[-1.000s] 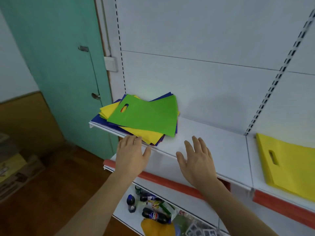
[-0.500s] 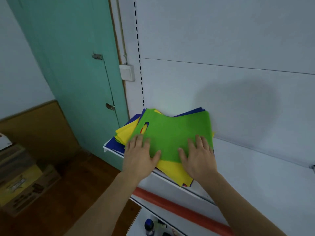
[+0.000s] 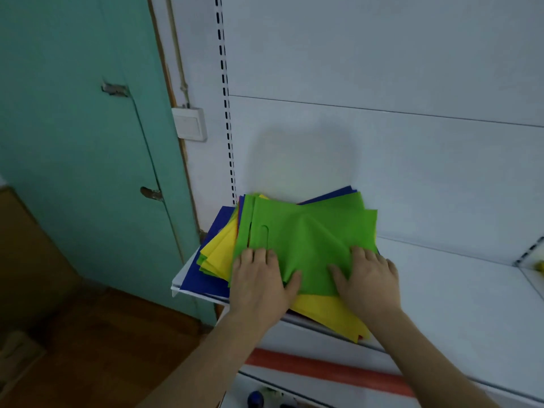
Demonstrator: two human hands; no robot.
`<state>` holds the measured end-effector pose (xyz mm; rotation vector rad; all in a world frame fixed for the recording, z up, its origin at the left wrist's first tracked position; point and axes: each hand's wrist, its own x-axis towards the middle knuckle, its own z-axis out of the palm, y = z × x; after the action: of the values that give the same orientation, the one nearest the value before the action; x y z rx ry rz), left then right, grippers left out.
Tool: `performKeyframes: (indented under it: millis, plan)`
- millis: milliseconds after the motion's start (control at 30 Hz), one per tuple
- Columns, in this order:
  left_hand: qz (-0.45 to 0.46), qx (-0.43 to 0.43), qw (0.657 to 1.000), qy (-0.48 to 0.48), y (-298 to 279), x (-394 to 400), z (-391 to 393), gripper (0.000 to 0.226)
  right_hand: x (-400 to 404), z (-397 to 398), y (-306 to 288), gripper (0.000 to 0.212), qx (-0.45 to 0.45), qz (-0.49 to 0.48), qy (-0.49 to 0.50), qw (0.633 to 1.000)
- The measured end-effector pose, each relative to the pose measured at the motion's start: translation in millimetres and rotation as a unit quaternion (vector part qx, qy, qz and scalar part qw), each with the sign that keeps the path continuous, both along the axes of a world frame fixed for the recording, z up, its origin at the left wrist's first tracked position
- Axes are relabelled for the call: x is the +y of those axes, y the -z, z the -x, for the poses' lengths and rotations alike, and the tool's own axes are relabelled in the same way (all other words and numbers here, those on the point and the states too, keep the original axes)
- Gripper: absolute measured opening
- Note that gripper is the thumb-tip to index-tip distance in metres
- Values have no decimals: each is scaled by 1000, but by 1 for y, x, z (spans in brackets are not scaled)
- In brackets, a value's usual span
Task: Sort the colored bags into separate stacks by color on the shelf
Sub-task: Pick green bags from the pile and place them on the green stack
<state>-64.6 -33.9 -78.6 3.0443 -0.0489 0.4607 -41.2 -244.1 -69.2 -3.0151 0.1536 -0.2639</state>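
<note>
Item: left hand [image 3: 259, 282], at 6 o'clock of the mixed pile. Fingers lie fairly straight on the top green bag [image 3: 306, 245], thumb spread toward 3 o'clock; it presses, nothing is pinched.

Item: right hand [image 3: 366, 279], just beside, at 5 o'clock of the pile. Its grip: fingers bent into the cloth, gathering a fold of the green bag.

Change: a second ago both hands hovered off the shelf edge; half a second ago they lay flat on a smooth green bag. Now the cloth is ruckled into radiating creases between them. Judgement: the top bag is being worked loose for lifting; sorting has barely begun.

Item: green bag, thin matt non-woven fabric, rectangular, slot handle at 9 o'clock.

Item: yellow bags [image 3: 326, 315] and blue bags [image 3: 203, 282], fanned beneath, corners overhanging the shelf [image 3: 459, 304].

Item: shelf, white, smooth, rigid, bare to 3 o'clock.
</note>
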Motion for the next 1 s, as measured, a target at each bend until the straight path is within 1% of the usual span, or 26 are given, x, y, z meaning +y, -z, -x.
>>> performKeyframes:
  millis: [67,167,300,367,433,567,667,733,800,867,900,1000]
  plan:
    - [-2,17,1000,-13,2,2,1,81,1,7,0,60,4,-14,29,999]
    - [2,63,998,-23,5,2,2,83,2,17,2,63,19,-26,69,997]
    - [-29,68,997,4,5,1,3,83,6,22,2,64,23,2,92,995]
    - [-44,68,997,11,6,-1,5,80,7,24,1,65,22,-6,90,996]
    - [-36,66,997,23,6,-6,7,73,4,24,0,66,25,-52,83,995]
    - [30,51,996,70,6,-14,7,52,-7,22,-6,70,14,-173,62,983]
    - [57,52,992,103,5,-18,2,51,-13,16,-8,72,-9,-232,69,970]
    - [76,40,989,118,4,-18,2,53,-18,11,-9,78,-17,-275,104,956]
    - [85,25,987,133,4,-17,4,56,-26,8,-9,85,15,-289,142,947]
    - [87,13,986,142,4,-14,5,56,-36,8,-10,82,51,-297,164,939]
    - [88,7,986,145,4,-13,5,55,-39,9,-11,77,53,-299,169,938]
    - [95,-25,981,167,5,-10,6,49,-46,10,-11,68,14,-289,163,943]
